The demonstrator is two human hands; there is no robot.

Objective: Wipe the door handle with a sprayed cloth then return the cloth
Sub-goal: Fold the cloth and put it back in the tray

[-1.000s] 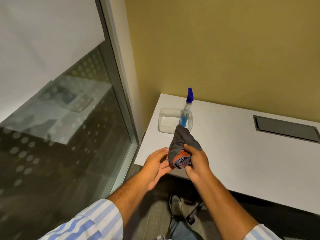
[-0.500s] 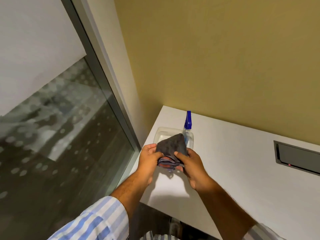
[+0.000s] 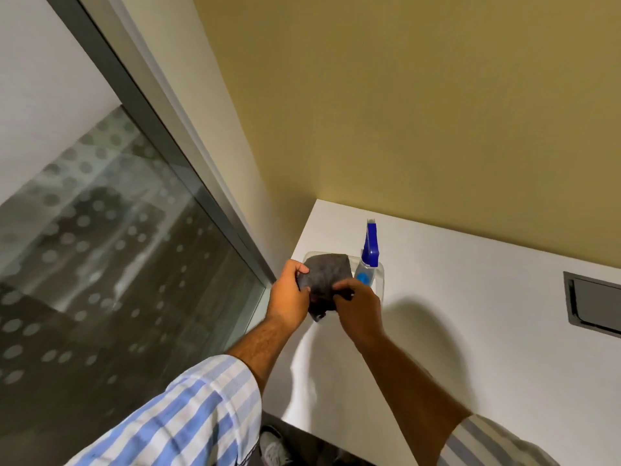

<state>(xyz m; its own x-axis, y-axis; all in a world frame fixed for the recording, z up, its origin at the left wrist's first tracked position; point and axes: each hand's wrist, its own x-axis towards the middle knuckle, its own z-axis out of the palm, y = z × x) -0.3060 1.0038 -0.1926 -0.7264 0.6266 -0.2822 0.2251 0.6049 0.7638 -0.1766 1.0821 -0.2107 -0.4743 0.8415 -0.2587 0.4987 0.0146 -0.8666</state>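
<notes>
A white table [image 3: 470, 331] stands in the corner between a yellow wall [image 3: 403, 112] and a dotted glass panel [image 3: 100, 280]. Near its far left corner sits a clear tray [image 3: 379, 279] with a blue spray bottle [image 3: 368, 260] upright at its right end. Over the tray, the left hand [image 3: 289, 299] and right hand [image 3: 359, 307] each have a closed grip on the bunched grey cloth [image 3: 324, 277].

No readable text, labels or numbers anywhere, spray bottle [image 3: 367, 264] perhaps labelled, too blurred

Head view — down, close over hands [image 3: 322, 307]
</notes>
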